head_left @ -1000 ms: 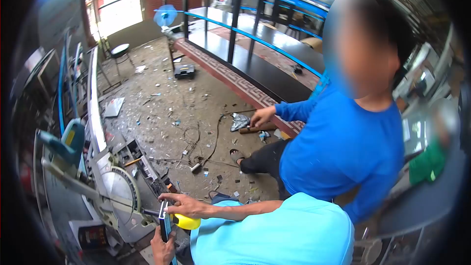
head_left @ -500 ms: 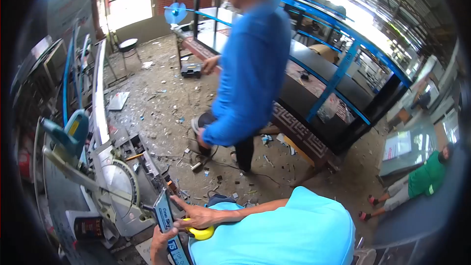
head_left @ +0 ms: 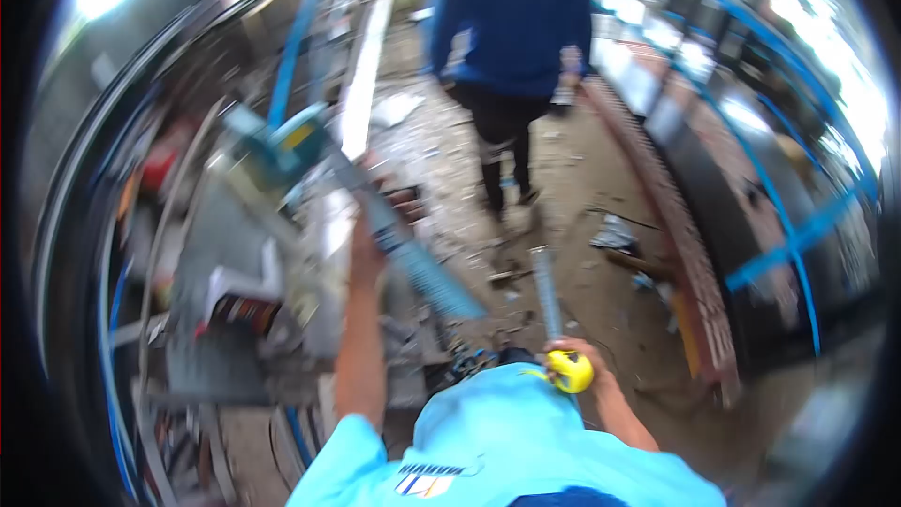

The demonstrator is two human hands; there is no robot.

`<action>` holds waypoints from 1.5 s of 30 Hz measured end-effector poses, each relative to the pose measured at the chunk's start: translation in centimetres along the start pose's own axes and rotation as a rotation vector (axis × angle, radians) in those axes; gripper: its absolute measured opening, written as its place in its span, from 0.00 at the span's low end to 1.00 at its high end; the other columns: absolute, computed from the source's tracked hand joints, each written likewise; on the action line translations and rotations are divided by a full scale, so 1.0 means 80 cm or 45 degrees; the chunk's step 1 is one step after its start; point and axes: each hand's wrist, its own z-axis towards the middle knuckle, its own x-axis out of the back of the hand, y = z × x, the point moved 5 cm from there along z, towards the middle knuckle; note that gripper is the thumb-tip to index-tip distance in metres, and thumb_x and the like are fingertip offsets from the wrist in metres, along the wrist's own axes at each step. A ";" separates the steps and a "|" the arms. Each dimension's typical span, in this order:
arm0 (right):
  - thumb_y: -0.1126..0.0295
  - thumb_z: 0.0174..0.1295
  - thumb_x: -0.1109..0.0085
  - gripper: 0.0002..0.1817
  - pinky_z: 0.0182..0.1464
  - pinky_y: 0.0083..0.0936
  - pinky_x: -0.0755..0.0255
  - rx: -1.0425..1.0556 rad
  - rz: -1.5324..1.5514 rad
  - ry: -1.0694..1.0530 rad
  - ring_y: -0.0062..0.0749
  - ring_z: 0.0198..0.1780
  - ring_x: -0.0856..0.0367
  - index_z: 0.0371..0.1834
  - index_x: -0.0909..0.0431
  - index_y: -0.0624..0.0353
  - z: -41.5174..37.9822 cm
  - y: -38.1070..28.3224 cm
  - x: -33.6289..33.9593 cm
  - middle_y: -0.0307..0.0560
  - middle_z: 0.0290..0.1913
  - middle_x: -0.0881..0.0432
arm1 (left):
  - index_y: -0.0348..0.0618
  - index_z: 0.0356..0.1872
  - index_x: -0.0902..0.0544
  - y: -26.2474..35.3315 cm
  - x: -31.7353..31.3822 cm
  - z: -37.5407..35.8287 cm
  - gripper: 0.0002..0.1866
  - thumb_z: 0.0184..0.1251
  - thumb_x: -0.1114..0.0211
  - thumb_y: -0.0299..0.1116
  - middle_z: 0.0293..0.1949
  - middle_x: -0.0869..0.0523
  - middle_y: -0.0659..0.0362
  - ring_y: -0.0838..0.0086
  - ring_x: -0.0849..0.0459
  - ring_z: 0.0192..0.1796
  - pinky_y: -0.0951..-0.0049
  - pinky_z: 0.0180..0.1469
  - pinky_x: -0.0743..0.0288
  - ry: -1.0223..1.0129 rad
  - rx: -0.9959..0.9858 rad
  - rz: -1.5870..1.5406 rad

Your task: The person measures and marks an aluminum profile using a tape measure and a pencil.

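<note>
My left hand (head_left: 368,216) is stretched forward and closed around a long blue-wrapped bar (head_left: 427,277) with printed lettering. The bar slants from beside the teal saw (head_left: 286,145) down toward my front. In my right hand (head_left: 591,357), low in front of my body, is a yellow tape measure (head_left: 571,372). A short pale-blue strip (head_left: 544,291) points forward from that same hand; blur hides whether it is a separate piece or the tape's blade.
A person in a dark blue top (head_left: 511,23) stands ahead, back turned. On the right, a blue-edged black frame (head_left: 788,244) lies along a patterned board (head_left: 671,225). A dark box (head_left: 246,296) sits on the grey bench (head_left: 202,338) at left. Debris litters the floor.
My view has swung left and blurred. My hands, earlier together at the bar, are now apart, the left reaching out with the bar. The person in blue has moved farther ahead.
</note>
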 end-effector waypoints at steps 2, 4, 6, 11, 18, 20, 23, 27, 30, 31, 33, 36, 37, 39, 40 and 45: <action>0.65 0.64 0.46 0.13 0.29 0.33 0.22 0.062 -0.132 -0.053 0.41 0.27 0.19 0.39 0.25 0.66 0.006 -0.019 -0.051 0.55 0.29 0.20 | 0.42 0.49 0.25 -0.026 -0.020 -0.011 0.31 0.64 0.46 0.63 0.32 0.17 0.58 0.72 0.17 0.34 0.71 0.37 0.21 0.127 0.035 0.004; 0.64 0.64 0.46 0.13 0.28 0.32 0.23 0.102 -0.198 -0.112 0.40 0.26 0.19 0.39 0.25 0.66 0.017 -0.032 -0.105 0.55 0.28 0.20 | 0.44 0.43 0.25 -0.057 -0.028 -0.029 0.34 0.56 0.42 0.68 0.28 0.20 0.60 0.72 0.18 0.30 0.71 0.35 0.21 0.122 0.173 -0.187; 0.63 0.64 0.46 0.14 0.28 0.31 0.23 0.120 -0.298 -0.185 0.38 0.25 0.20 0.38 0.25 0.67 0.028 -0.042 -0.159 0.53 0.27 0.20 | 0.45 0.43 0.26 -0.077 -0.020 -0.047 0.35 0.53 0.42 0.69 0.27 0.20 0.61 0.72 0.19 0.28 0.69 0.33 0.21 0.199 0.251 -0.272; 0.62 0.64 0.43 0.15 0.26 0.24 0.24 -0.015 -0.475 -0.261 0.31 0.22 0.19 0.36 0.23 0.67 0.048 -0.057 -0.237 0.49 0.25 0.19 | 0.43 0.36 0.26 -0.065 -0.022 -0.074 0.35 0.44 0.30 0.66 0.27 0.20 0.59 0.72 0.17 0.28 0.74 0.30 0.20 0.089 0.200 -0.142; 0.60 0.64 0.43 0.16 0.26 0.25 0.23 0.001 -0.592 -0.397 0.33 0.24 0.17 0.36 0.22 0.65 0.093 -0.063 -0.276 0.51 0.25 0.19 | 0.42 0.43 0.28 -0.064 0.002 -0.088 0.40 0.39 0.28 0.66 0.30 0.19 0.59 0.73 0.16 0.30 0.71 0.32 0.17 0.115 0.098 0.007; 0.59 0.63 0.42 0.16 0.25 0.23 0.23 -0.023 -0.586 -0.402 0.30 0.23 0.18 0.36 0.22 0.65 0.094 -0.059 -0.276 0.49 0.25 0.18 | 0.42 0.40 0.29 -0.065 0.003 -0.086 0.39 0.40 0.28 0.65 0.28 0.19 0.57 0.69 0.16 0.29 0.68 0.31 0.17 0.050 0.108 -0.102; 0.58 0.63 0.41 0.17 0.25 0.23 0.23 -0.055 -0.564 -0.404 0.30 0.22 0.18 0.36 0.21 0.64 0.092 -0.057 -0.273 0.49 0.25 0.18 | 0.42 0.40 0.28 -0.060 -0.007 -0.088 0.38 0.41 0.31 0.67 0.27 0.20 0.58 0.69 0.16 0.27 0.68 0.31 0.17 0.042 0.088 -0.028; 0.57 0.63 0.40 0.19 0.23 0.25 0.24 -0.221 -0.646 -0.327 0.31 0.21 0.19 0.37 0.21 0.67 0.069 -0.059 -0.251 0.50 0.24 0.19 | 0.39 0.37 0.25 -0.024 -0.015 -0.060 0.39 0.47 0.37 0.72 0.26 0.19 0.52 0.63 0.15 0.27 0.62 0.28 0.17 0.081 0.013 0.118; 0.57 0.61 0.38 0.18 0.22 0.26 0.25 -0.278 -0.618 -0.320 0.31 0.21 0.19 0.33 0.20 0.65 0.040 -0.055 -0.210 0.50 0.24 0.19 | 0.41 0.38 0.25 0.014 -0.017 -0.027 0.33 0.57 0.43 0.67 0.28 0.20 0.55 0.67 0.17 0.31 0.65 0.34 0.19 0.056 -0.112 0.074; 0.57 0.61 0.38 0.18 0.22 0.26 0.25 -0.292 -0.573 -0.342 0.31 0.21 0.19 0.33 0.20 0.65 0.026 -0.058 -0.201 0.49 0.24 0.19 | 0.41 0.38 0.25 0.033 -0.021 -0.017 0.33 0.57 0.44 0.67 0.29 0.20 0.58 0.70 0.18 0.32 0.66 0.36 0.19 0.118 -0.203 0.096; 0.56 0.62 0.39 0.18 0.22 0.24 0.25 -0.359 -0.650 -0.263 0.29 0.21 0.19 0.33 0.20 0.65 0.002 -0.062 -0.176 0.49 0.24 0.19 | 0.41 0.37 0.23 0.054 -0.008 0.014 0.35 0.53 0.44 0.69 0.30 0.20 0.59 0.72 0.17 0.33 0.68 0.37 0.18 0.125 -0.076 -0.380; 0.60 0.64 0.41 0.18 0.26 0.28 0.20 -0.406 -0.682 -0.254 0.33 0.25 0.17 0.35 0.21 0.70 -0.018 -0.060 -0.146 0.53 0.25 0.19 | 0.41 0.34 0.19 0.078 -0.011 0.052 0.38 0.45 0.41 0.71 0.30 0.16 0.57 0.70 0.15 0.35 0.69 0.41 0.17 -0.214 0.079 -0.555; 0.60 0.64 0.41 0.19 0.26 0.28 0.20 -0.416 -0.694 -0.250 0.33 0.26 0.17 0.35 0.21 0.71 -0.021 -0.061 -0.142 0.52 0.25 0.19 | 0.40 0.33 0.18 0.081 -0.010 0.058 0.38 0.43 0.39 0.72 0.30 0.15 0.57 0.69 0.14 0.35 0.69 0.43 0.17 -0.268 0.082 -0.542; 0.60 0.64 0.41 0.19 0.26 0.29 0.19 -0.426 -0.644 -0.273 0.34 0.26 0.17 0.35 0.21 0.71 -0.025 -0.063 -0.136 0.53 0.25 0.19 | 0.39 0.32 0.17 0.085 -0.024 0.061 0.39 0.42 0.38 0.72 0.28 0.14 0.56 0.69 0.13 0.30 0.70 0.41 0.16 -0.223 0.066 -0.479; 0.60 0.64 0.41 0.19 0.25 0.29 0.19 -0.448 -0.605 -0.296 0.34 0.26 0.17 0.35 0.21 0.71 -0.027 -0.061 -0.133 0.53 0.25 0.19 | 0.39 0.31 0.19 0.083 -0.033 0.059 0.34 0.44 0.35 0.66 0.28 0.15 0.57 0.71 0.14 0.31 0.73 0.41 0.16 -0.209 0.063 -0.431; 0.55 0.62 0.39 0.20 0.20 0.25 0.24 -0.409 -0.585 -0.366 0.31 0.19 0.18 0.34 0.20 0.67 -0.026 -0.059 -0.130 0.52 0.22 0.19 | 0.38 0.30 0.20 0.085 -0.060 0.068 0.32 0.41 0.30 0.62 0.28 0.15 0.57 0.73 0.14 0.30 0.77 0.39 0.15 -0.295 0.138 -0.406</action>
